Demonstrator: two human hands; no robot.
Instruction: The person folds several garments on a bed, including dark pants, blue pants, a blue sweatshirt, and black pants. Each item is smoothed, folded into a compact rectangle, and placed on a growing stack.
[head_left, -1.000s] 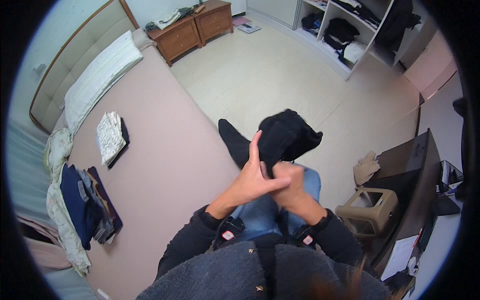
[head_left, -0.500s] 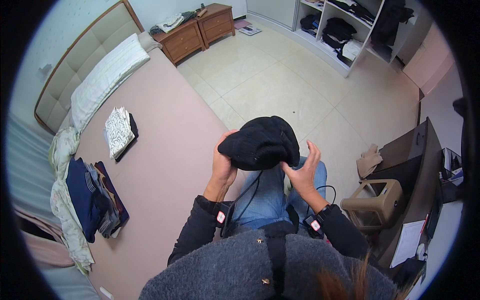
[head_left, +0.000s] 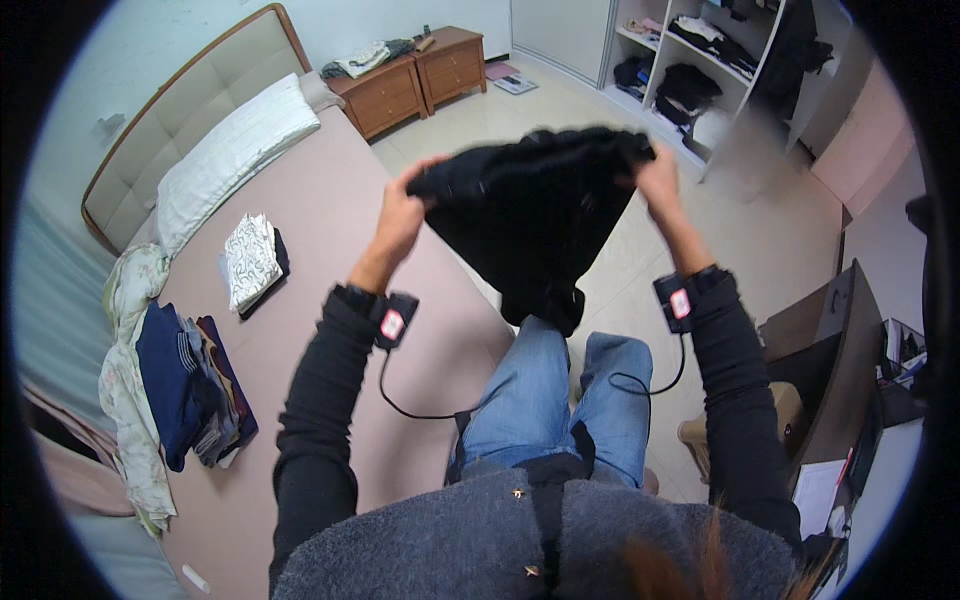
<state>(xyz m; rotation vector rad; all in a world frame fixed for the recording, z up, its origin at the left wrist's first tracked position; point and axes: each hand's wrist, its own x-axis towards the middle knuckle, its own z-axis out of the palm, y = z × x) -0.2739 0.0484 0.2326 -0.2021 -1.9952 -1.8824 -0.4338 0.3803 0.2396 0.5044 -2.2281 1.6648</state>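
A black garment [head_left: 535, 215] hangs spread out in front of me, above my knees. Its exact kind cannot be made out. My left hand [head_left: 402, 212] is closed on its upper left corner. The upper right corner is gripped by my right hand [head_left: 657, 182], slightly blurred by motion. Between the two hands the upper edge is stretched, and the cloth narrows downward to a bunched end near my jeans [head_left: 545, 390].
The bed [head_left: 350, 230] at left bears a patterned folded pile [head_left: 250, 262], a stack of dark folded clothes [head_left: 190, 385] and a white pillow [head_left: 240, 150]. Wooden nightstands [head_left: 450, 70] and an open wardrobe [head_left: 655, 85] stand behind. A dark desk [head_left: 835, 340] is at right.
The black garment was a compact bundle held close in; now it is opened out. Both my hands have moved forward and apart, and my right fingers have closed on the cloth.
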